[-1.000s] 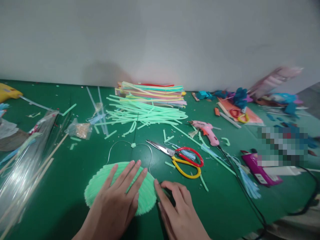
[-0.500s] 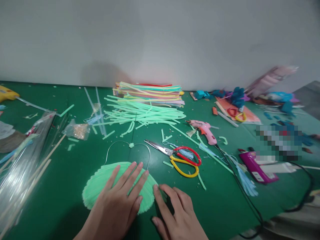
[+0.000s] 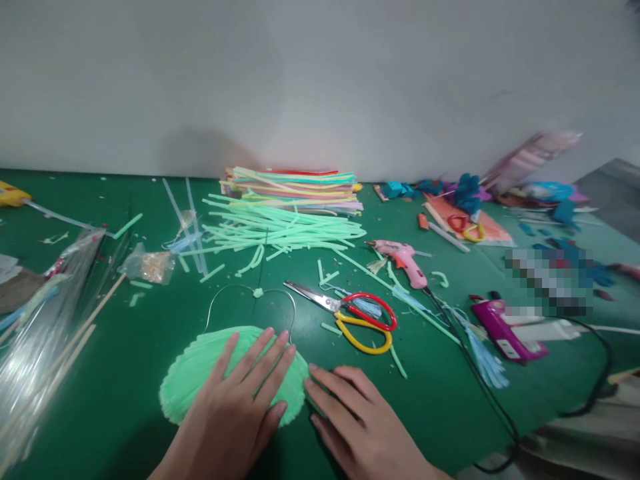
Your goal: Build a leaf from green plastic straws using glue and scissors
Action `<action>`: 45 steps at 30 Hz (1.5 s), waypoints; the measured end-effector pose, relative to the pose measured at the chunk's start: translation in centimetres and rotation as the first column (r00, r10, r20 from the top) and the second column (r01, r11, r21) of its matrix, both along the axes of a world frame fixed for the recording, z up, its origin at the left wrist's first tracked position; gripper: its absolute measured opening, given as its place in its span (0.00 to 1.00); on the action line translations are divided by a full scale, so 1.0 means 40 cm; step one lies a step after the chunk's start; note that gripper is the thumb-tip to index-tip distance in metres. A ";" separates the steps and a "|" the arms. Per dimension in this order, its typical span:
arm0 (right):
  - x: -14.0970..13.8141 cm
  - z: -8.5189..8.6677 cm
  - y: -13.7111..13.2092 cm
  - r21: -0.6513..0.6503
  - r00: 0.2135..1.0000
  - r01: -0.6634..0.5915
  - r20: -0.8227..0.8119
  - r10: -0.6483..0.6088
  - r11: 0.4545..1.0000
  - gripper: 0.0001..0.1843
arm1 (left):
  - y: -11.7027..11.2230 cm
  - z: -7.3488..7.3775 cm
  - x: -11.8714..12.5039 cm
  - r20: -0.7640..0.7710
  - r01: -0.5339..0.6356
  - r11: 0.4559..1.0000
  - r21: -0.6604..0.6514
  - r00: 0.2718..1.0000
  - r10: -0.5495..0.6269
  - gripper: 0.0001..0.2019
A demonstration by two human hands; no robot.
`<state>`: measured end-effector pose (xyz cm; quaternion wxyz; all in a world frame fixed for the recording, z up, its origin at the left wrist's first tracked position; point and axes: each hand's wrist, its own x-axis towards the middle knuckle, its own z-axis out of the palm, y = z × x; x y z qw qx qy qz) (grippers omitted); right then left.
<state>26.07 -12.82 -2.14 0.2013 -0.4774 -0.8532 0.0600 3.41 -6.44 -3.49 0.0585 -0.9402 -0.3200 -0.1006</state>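
My left hand (image 3: 240,400) lies flat with fingers spread on a light green fan-shaped piece made of straws (image 3: 193,373), pressing it onto the green table (image 3: 125,373). A thin wire loop (image 3: 250,297) rises from the piece's far edge. My right hand (image 3: 357,417) rests beside it, fingers stretched out, fingertips touching the piece's right edge. Neither hand holds anything.
Red and yellow scissors (image 3: 357,317) lie just beyond my right hand. A pink glue gun (image 3: 405,260) with a black cord, a pile of green straws (image 3: 280,230), a stack of coloured straws (image 3: 295,183), a purple box (image 3: 503,327) and clear rods (image 3: 45,333) lie around.
My right hand has shifted slightly along the piece's right edge and flattened. The view has drifted a little; the left hand stays pressed on the piece.
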 end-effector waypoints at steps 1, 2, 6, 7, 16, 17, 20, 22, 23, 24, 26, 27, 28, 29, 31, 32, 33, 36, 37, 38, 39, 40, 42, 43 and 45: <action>0.004 0.003 0.004 -0.076 0.999 0.024 -0.039 -0.027 0.997 0.22 | 0.000 -0.001 0.002 0.015 -0.008 1.000 -0.002 1.000 0.008 0.27; 0.007 0.007 0.007 -0.162 0.995 0.057 -0.075 -0.070 0.985 0.25 | 0.000 -0.002 0.003 0.030 -0.015 1.000 -0.004 0.999 0.015 0.26; 0.008 0.035 0.013 -0.540 0.932 0.159 -0.194 -0.306 0.827 0.30 | -0.003 -0.002 0.006 0.055 -0.022 1.000 -0.005 0.998 0.022 0.24; 0.007 0.047 0.014 -0.650 0.899 0.145 -0.228 -0.374 0.746 0.29 | -0.004 -0.002 0.005 0.059 -0.022 1.000 0.000 0.998 0.022 0.24; 0.039 0.146 0.071 -0.891 0.216 -0.437 -0.235 -0.948 0.121 0.23 | 0.002 -0.012 0.008 0.117 -0.006 0.998 0.068 0.993 -0.003 0.23; 0.039 0.146 0.077 -0.877 0.197 -0.469 -0.218 -0.956 0.104 0.21 | 0.005 -0.013 0.008 0.114 0.001 0.997 0.078 0.993 -0.010 0.22; 0.027 0.142 0.087 -0.849 0.189 -0.526 -0.171 -0.967 0.048 0.18 | 0.008 -0.014 0.009 0.102 0.004 0.996 0.085 0.995 -0.012 0.23; 0.017 0.138 0.092 -0.847 0.226 -0.532 -0.165 -0.960 0.021 0.17 | 0.009 -0.015 0.009 0.102 0.002 0.996 0.086 0.995 -0.011 0.23; 0.013 0.136 0.096 -0.854 0.265 -0.520 -0.180 -0.947 0.016 0.16 | 0.009 -0.015 0.008 0.104 0.003 0.996 0.088 0.994 -0.012 0.23; 0.012 0.132 0.100 -0.865 0.319 -0.502 -0.201 -0.926 0.015 0.15 | 0.008 -0.016 0.008 0.106 0.003 0.996 0.091 0.994 -0.013 0.23; 0.015 0.124 0.113 -0.900 0.471 -0.435 -0.245 -0.848 0.019 0.11 | 0.008 -0.017 0.007 0.106 0.005 0.996 0.091 0.994 -0.014 0.23; 0.020 0.120 0.120 -0.924 0.559 -0.382 -0.253 -0.789 0.025 0.10 | 0.007 -0.017 0.007 0.105 0.004 0.996 0.090 0.994 -0.014 0.23; 0.025 0.116 0.127 -0.948 0.645 -0.313 -0.251 -0.721 0.049 0.10 | 0.007 -0.017 0.007 0.104 0.004 0.996 0.088 0.995 -0.013 0.23; 0.031 0.112 0.134 -0.968 0.722 -0.226 -0.243 -0.648 0.110 0.10 | 0.006 -0.016 0.007 0.101 0.003 0.996 0.084 0.995 -0.012 0.23; 0.040 0.106 0.145 -0.939 0.833 -0.029 -0.211 -0.511 0.342 0.12 | 0.006 -0.014 0.007 0.098 0.002 0.997 0.083 0.995 -0.010 0.24; 0.043 0.103 0.150 -0.879 0.869 0.048 -0.197 -0.454 0.473 0.12 | 0.005 -0.013 0.007 0.097 0.003 0.996 0.084 0.995 -0.011 0.24; 0.043 0.101 0.155 -0.804 0.895 0.100 -0.186 -0.406 0.587 0.12 | 0.005 -0.011 0.008 0.096 0.005 0.996 0.086 0.995 -0.013 0.23; 0.028 0.093 0.179 -0.680 0.915 0.131 -0.198 -0.352 0.721 0.12 | 0.005 -0.008 0.008 0.096 0.007 0.996 0.090 0.995 -0.015 0.23; 0.020 0.091 0.191 -0.690 0.896 0.119 -0.235 -0.376 0.714 0.13 | 0.005 -0.007 0.008 0.095 0.005 0.996 0.088 0.995 -0.013 0.23; 0.011 0.091 0.205 -0.724 0.859 0.089 -0.292 -0.421 0.684 0.14 | 0.004 -0.007 0.008 0.093 0.002 0.996 0.086 0.996 -0.010 0.23; 0.002 0.091 0.220 -0.773 0.792 0.036 -0.365 -0.489 0.634 0.16 | 0.003 -0.007 0.008 0.089 0.000 0.997 0.083 0.996 -0.007 0.24; -0.007 0.093 0.236 -0.822 0.697 -0.044 -0.433 -0.572 0.568 0.18 | 0.002 -0.008 0.007 0.086 -0.003 0.997 0.078 0.996 -0.004 0.24; -0.018 0.102 0.265 -0.870 0.474 -0.219 -0.491 -0.731 0.442 0.21 | -0.002 -0.010 0.006 0.088 -0.012 0.998 0.067 0.996 0.006 0.24; -0.021 0.107 0.277 -0.874 0.388 -0.280 -0.481 -0.786 0.397 0.22 | -0.004 -0.011 0.006 0.092 -0.017 0.998 0.060 0.996 0.011 0.25; -0.020 0.117 0.291 -0.884 0.329 -0.310 -0.446 -0.833 0.351 0.22 | -0.007 -0.012 0.005 0.101 -0.023 0.999 0.046 0.995 0.019 0.26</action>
